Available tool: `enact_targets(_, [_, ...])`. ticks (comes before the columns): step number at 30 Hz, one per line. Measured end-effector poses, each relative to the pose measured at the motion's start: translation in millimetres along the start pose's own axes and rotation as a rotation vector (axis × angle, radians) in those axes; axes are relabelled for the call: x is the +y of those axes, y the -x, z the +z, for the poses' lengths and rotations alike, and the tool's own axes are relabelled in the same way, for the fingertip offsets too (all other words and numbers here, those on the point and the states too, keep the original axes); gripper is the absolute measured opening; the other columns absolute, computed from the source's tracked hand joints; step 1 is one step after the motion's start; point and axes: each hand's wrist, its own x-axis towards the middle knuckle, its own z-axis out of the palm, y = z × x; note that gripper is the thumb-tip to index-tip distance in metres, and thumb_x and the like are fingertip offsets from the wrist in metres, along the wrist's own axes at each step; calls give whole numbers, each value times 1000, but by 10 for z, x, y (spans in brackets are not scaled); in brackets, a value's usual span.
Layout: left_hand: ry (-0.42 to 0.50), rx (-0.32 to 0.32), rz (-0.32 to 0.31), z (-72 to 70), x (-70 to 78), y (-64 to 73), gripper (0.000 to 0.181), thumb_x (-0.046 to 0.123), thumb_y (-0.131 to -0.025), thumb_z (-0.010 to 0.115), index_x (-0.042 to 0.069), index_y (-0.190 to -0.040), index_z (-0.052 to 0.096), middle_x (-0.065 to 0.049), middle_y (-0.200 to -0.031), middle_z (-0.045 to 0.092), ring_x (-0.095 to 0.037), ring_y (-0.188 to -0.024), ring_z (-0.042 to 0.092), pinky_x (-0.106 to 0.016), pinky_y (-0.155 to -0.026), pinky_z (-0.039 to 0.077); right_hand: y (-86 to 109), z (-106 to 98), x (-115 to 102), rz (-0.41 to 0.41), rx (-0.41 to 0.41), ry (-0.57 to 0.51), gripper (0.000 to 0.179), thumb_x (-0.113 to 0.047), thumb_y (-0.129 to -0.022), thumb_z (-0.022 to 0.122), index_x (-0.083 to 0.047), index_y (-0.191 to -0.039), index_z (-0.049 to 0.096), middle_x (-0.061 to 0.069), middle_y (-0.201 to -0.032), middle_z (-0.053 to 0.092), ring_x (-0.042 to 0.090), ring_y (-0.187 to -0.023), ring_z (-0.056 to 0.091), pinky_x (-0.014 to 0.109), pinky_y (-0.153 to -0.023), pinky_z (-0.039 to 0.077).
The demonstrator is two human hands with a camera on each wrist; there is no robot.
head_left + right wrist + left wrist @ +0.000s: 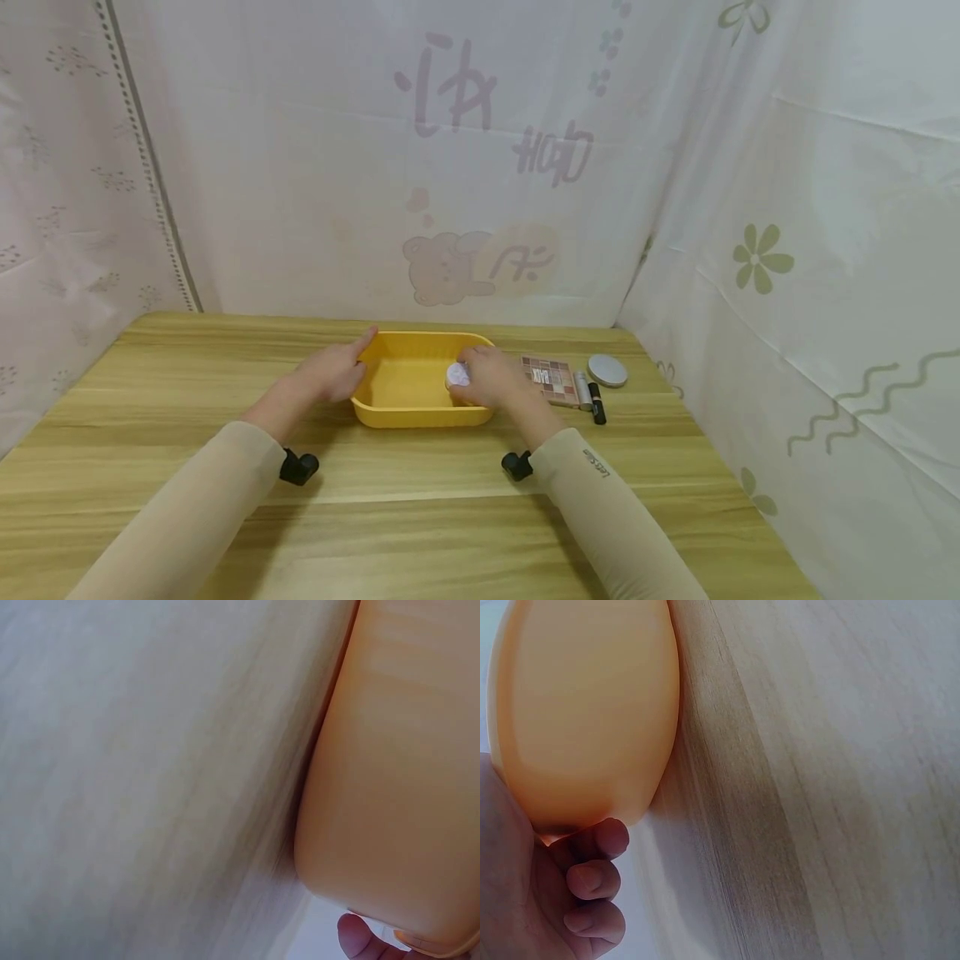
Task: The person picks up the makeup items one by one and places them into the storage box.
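A yellow plastic bin [427, 419] stands on the wooden table. My left hand [335, 371] is at its left end, index finger along the rim; in the left wrist view, the fingers [594, 879] curl below the bin's end wall [592, 712]. Over the right end of the bin, my right hand [486, 377] reaches inside with thumb and fingers around a small round white container [457, 374], its pale patterned top partly covered. In the right wrist view, one fingertip [354, 935] shows just outside the bin's end [390, 787].
Right of the bin lie a checked palette box [551, 379], a silver tube [582, 390], a black tube [597, 403] and a round silver tin [607, 371]. Patterned curtains [337, 208] hang behind the table [390, 533] and along both sides.
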Motion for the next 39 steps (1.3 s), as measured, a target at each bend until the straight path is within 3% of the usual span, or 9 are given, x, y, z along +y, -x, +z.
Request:
enact_targets(6, [5, -13, -15, 4, -7, -10, 70, 22, -115, 40, 10, -178, 12, -32, -161, 54, -38, -118, 68, -58, -109, 52, 11, -13, -14, 7, -5, -8, 59, -51, -96, 73, -15, -143, 68, 7, -135, 73, 25, -109, 68, 46, -88, 61])
enact_targets(9, [0, -12, -11, -1, 0, -10, 70, 22, -115, 40, 9, -178, 13, -32, -160, 54, -36, -116, 69, -57, -108, 53, 14, -16, -16, 7, -5, -8, 59, -51, -96, 74, -15, -143, 68, 7, -134, 73, 25, -109, 68, 45, -88, 61])
enact_targets(16, [1, -25, -13, -19, 16, -1, 70, 21, -115, 40, 9, -178, 13, -33, -156, 59, -30, -90, 65, -48, -88, 52, 11, -3, 0, 1, 4, -2, 62, -52, -93, 75, -16, -143, 68, 6, -135, 72, 25, -109, 68, 45, -87, 61])
enact_targets(28, [-2, -28, -5, -41, 30, 6, 71, 19, -113, 40, 9, -178, 11, -34, -159, 55, -30, -95, 65, -47, -89, 52, 15, -16, 2, 2, 6, -10, 64, -54, -96, 73, -17, -147, 65, 9, -146, 67, 28, -113, 68, 48, -91, 61])
enact_targets(32, [8, -49, -16, -44, 23, -1, 72, 20, -113, 39, 10, -178, 9, -34, -142, 67, -25, -73, 58, -43, -75, 50, 39, -43, -5, -13, 16, -29, 65, -55, -97, 72, -15, -148, 65, 12, -147, 65, 28, -111, 67, 48, -90, 60])
enact_targets(35, [12, -55, -21, -52, 25, -6, 72, 20, -113, 39, 10, -178, 9, -34, -142, 68, -24, -69, 55, -41, -72, 48, 44, -58, 3, -28, 35, -31, 65, -56, -98, 72, -14, -148, 65, 12, -143, 65, 28, -109, 65, 47, -91, 59])
enact_targets(39, [-5, -41, -14, -55, 36, -12, 72, 19, -113, 40, 9, -178, 12, -34, -158, 56, -27, -85, 64, -44, -81, 51, 49, -77, 22, -38, 58, -23, 65, -58, -100, 69, -14, -148, 66, 12, -140, 66, 30, -113, 65, 47, -97, 58])
